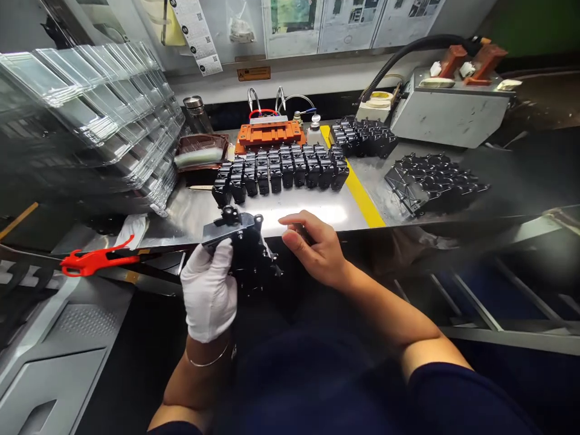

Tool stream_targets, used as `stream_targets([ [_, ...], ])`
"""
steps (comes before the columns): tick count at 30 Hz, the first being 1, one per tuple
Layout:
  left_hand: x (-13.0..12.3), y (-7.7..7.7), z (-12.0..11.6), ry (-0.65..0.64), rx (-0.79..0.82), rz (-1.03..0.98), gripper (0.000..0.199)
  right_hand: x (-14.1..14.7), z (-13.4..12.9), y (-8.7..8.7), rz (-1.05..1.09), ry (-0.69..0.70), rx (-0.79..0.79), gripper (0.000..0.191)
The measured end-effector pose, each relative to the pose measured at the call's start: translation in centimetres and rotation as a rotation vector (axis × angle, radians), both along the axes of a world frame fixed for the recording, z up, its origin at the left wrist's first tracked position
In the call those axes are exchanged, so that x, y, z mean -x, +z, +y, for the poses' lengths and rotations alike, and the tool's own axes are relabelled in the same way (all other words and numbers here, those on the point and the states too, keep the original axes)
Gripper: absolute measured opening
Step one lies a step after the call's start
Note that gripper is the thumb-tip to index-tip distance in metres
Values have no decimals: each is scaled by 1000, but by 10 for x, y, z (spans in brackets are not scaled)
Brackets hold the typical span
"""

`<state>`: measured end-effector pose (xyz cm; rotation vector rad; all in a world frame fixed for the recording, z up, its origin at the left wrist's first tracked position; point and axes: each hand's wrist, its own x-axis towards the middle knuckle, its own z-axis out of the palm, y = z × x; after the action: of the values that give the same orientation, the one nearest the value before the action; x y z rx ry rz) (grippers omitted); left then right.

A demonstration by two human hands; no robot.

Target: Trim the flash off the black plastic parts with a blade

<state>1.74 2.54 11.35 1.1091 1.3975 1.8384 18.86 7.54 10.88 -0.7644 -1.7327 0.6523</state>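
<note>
My left hand (209,296), in a white glove, grips a black plastic housing (254,248) with small lugs and a smooth, shiny top face. The housing is tilted in front of the bench edge, and its lower part blends into the dark background. To its right is my bare right hand (317,248), thumb and forefinger apart and pointing towards the housing without touching it. I see nothing held in it, though its inner fingers are partly hidden. Beyond both hands, a row of similar black housings (281,172) stands on the metal bench (194,211).
Stacked clear plastic trays (113,115) rise at left, above a red air gun (97,258). An orange fixture (269,134) stands behind the row. More black parts (435,181) lie right of the yellow tape (362,193), near a grey machine (453,109).
</note>
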Motion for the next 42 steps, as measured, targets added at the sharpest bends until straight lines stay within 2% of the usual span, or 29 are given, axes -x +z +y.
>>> stream_targets([
  [3, 2, -1, -3, -91, 68, 18, 33, 0, -2, -2, -49, 5, 68, 32],
  [7, 1, -3, -4, -161, 66, 78, 36, 1, -5, -1, -110, -13, 52, 31],
  [10, 0, -7, -3, -203, 95, -38, 33, 1, -6, -1, -163, -24, 20, 31],
  [12, 0, -13, -3, -282, 169, -127, 34, 0, -7, -4, -187, 7, -7, 31],
  [14, 0, -25, -6, -346, 266, -128, 37, -3, -9, -12, -185, 55, 13, 31],
  [15, -1, -33, -8, -342, 308, -111, 37, -4, -11, -17, -171, 58, 46, 31],
  [17, -3, -50, -16, -245, 329, -74, 35, -6, -17, -29, -157, 16, 130, 31],
  [20, -5, -73, -27, -19, 181, 48, 26, -7, -31, -45, -231, -13, 261, 37],
  [23, -4, -87, -32, 45, 6, 307, 17, -2, -44, -53, -259, 79, 382, 39],
  [25, -1, -91, -32, 44, -66, 432, 16, 2, -49, -54, -192, 105, 419, 37],
  [28, 3, -93, -31, 36, -73, 525, 19, 4, -50, -54, -135, 108, 403, 33],
  [33, 8, -102, -32, 109, 124, 496, 28, 0, -52, -50, -190, 132, 360, 32],
  [37, 11, -108, -30, 111, 232, 435, 33, -1, -54, -49, -191, 114, 354, 33],
  [39, 11, -108, -30, 100, 241, 499, 31, -1, -52, -59, -186, 81, 398, 33],
  [42, 8, -103, -39, 136, 168, 600, 30, -8, -44, -86, -208, -133, 533, 36],
])
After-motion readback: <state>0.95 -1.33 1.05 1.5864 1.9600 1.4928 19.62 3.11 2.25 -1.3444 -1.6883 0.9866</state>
